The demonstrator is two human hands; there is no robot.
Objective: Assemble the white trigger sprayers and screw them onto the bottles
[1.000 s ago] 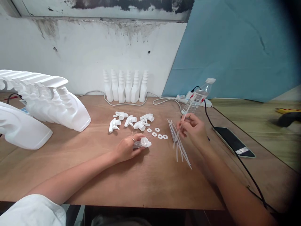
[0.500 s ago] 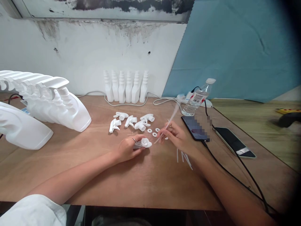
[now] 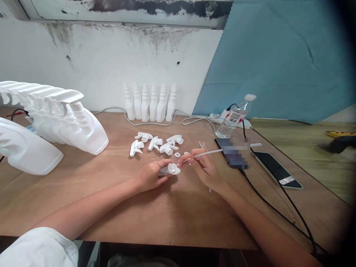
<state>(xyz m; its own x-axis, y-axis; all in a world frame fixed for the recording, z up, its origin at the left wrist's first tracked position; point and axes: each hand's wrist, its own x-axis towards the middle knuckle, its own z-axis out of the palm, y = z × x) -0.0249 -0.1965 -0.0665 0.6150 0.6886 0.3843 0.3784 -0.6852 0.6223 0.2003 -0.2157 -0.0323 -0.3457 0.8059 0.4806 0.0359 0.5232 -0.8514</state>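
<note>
My left hand point(image 3: 155, 175) is closed around a white trigger spray head point(image 3: 172, 169), its round collar opening turned up and toward the right. Between the thumb and fingers of my right hand point(image 3: 201, 167) is a thin translucent dip tube point(image 3: 211, 152). The tube's near end is at the rim of the collar; I cannot tell whether it is inside. Its long end points right, over a phone. Beyond my hands lie several more white trigger spray heads point(image 3: 154, 143). White ring washers point(image 3: 177, 154) and loose tubes point(image 3: 210, 190) are partly hidden by my right hand.
Small white bottles point(image 3: 145, 104) stand in a row against the wall, with a grey cable before them. Large white bottles point(image 3: 91, 133) lie at the left. A water bottle point(image 3: 230, 120), two phones point(image 3: 278, 168) and black cables occupy the right side of the wooden table point(image 3: 125, 218).
My right hand has brought the tube's near end left to the spray head's collar. The tube has swung from steep to nearly level, pointing right. My left hand holds still.
</note>
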